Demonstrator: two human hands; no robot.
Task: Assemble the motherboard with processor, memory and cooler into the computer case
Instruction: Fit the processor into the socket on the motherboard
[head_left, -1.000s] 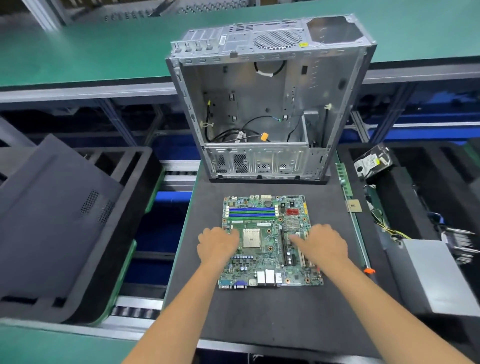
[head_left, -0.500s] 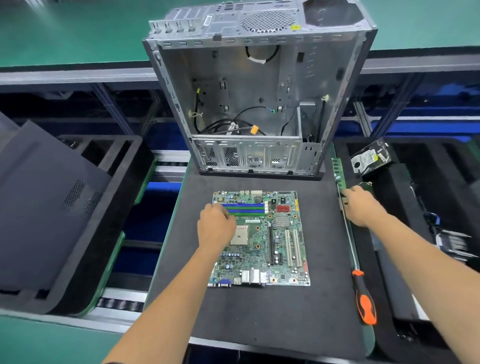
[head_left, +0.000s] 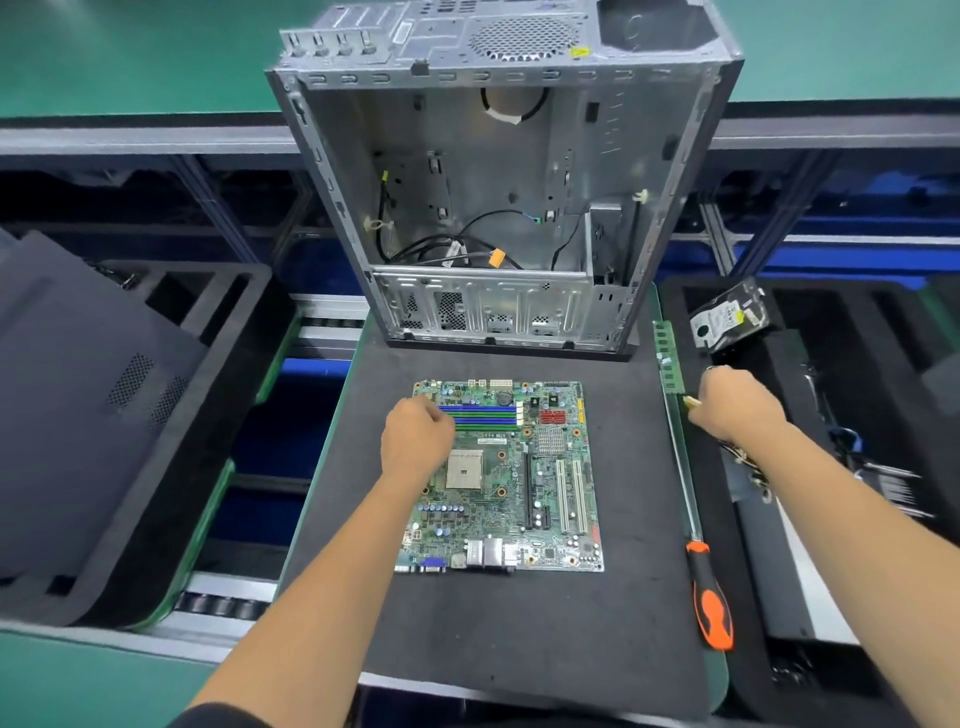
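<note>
Under right hand (head_left: 737, 402), perhaps processor (head_left: 691, 401).

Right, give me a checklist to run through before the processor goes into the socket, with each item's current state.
1. Socket on motherboard empty and unobstructed: ok.
2. Motherboard lying flat on the black mat: ok.
3. Left hand steadying the board beside the socket: ok.
4. Right hand holding the processor: cannot tell, only a gold corner shows.
5. Socket lever raised: cannot tell.
6. Screwdriver clear of the board: ok.
</note>
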